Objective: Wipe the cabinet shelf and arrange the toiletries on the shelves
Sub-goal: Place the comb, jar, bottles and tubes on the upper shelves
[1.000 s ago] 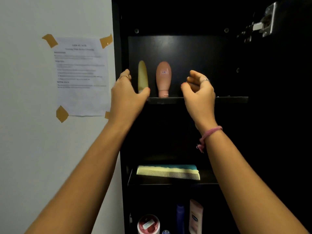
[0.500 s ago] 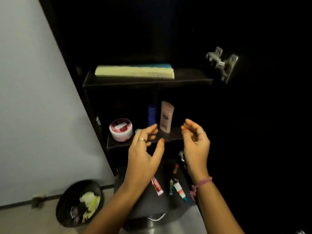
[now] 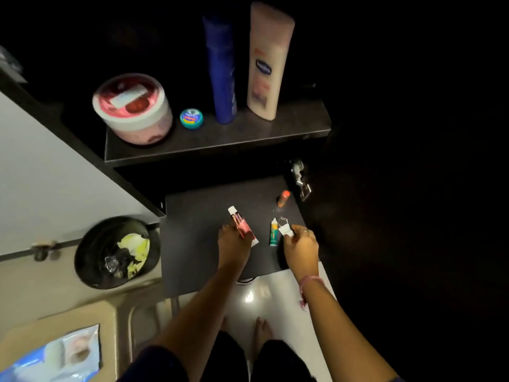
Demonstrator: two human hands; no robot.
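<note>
On the lowest black shelf [image 3: 192, 244] my left hand [image 3: 232, 246] closes on a pink tube [image 3: 242, 226] with a white cap. My right hand [image 3: 300, 244] grips a small white-capped item [image 3: 285, 230] beside a green and orange tube [image 3: 273, 232]. A small orange bottle [image 3: 283, 198] lies farther back on the same shelf. On the shelf above [image 3: 220, 142] stand a pink-lidded white tub [image 3: 133, 108], a small teal tin [image 3: 191, 118], a tall blue bottle [image 3: 221, 70] and a beige lotion bottle [image 3: 265, 62].
A black bin [image 3: 115, 252] with yellow and clear waste sits on the floor to the left. A metal hinge [image 3: 300, 180] sticks out at the cabinet's right side. A white wall [image 3: 41, 175] lies left; my bare feet [image 3: 261, 332] stand on the glossy floor below.
My view has dropped from the top shelf to the lowest one. Both hands came down from the upper shelf edge and closed on small items on the bottom shelf.
</note>
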